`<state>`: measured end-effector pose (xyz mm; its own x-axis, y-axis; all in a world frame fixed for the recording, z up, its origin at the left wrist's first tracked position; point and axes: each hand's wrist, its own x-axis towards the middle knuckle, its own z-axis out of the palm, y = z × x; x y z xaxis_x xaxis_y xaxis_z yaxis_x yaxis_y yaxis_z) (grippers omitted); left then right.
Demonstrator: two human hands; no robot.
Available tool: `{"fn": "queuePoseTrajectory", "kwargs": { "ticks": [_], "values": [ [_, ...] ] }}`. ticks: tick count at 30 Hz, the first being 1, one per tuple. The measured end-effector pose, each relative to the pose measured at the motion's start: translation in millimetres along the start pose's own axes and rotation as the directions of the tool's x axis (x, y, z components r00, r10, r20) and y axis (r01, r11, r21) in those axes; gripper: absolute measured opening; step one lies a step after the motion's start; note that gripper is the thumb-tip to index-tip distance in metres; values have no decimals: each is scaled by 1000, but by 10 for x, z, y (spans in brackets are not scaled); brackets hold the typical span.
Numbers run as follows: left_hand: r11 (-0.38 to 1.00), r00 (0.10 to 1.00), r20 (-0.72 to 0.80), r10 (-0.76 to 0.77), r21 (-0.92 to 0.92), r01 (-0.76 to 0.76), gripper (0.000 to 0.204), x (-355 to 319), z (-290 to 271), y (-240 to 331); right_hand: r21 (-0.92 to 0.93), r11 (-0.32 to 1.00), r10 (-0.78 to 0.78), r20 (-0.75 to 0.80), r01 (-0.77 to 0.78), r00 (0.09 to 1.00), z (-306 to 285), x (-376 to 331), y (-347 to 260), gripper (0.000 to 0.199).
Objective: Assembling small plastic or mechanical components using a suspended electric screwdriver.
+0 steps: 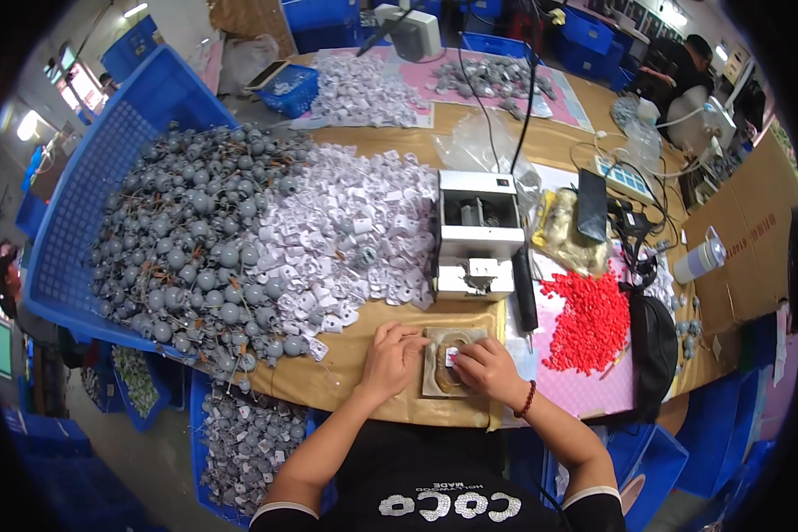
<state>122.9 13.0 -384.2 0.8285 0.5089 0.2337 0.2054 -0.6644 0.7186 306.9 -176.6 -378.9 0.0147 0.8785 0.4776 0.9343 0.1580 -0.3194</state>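
Observation:
A small square block with a brownish oval recess lies on the table edge in front of me. My right hand is over the block, its fingers pinched on a small white piece at the recess. On the block's left side, my left hand rests with its fingers stretched toward the edge, holding nothing that I can see. Just beyond the block stands a grey-and-black bench machine with a white part at its front. A heap of small white plastic parts spreads to its left.
Grey balls with wires spill from a tilted blue crate at left. Red small parts lie on a pink sheet at right, beside a black pouch. A bottle stands by a cardboard box. Another person sits far right.

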Motion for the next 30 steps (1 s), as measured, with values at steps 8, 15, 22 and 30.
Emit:
{"fn": "queuePoseTrajectory", "kwargs": {
  "ticks": [8,15,22,30],
  "values": [
    [992,941,-329,-81,65,108,29,499,-427,-257,-105,994,48,70,-40,996,-23,-81,-78,28],
    [985,911,-384,-148,23,170,47,903,-217,-777,-12,997,83,67,-83,994,78,-148,-23,38],
    [891,913,-361,-190,-455,5,25,1084,-496,-587,239,946,245,-73,-221,967,-288,56,-68,50],
    [542,934,355,-42,-777,320,14,305,-1019,842,390,915,194,-206,-101,959,-994,659,-415,48]
  ]
}}
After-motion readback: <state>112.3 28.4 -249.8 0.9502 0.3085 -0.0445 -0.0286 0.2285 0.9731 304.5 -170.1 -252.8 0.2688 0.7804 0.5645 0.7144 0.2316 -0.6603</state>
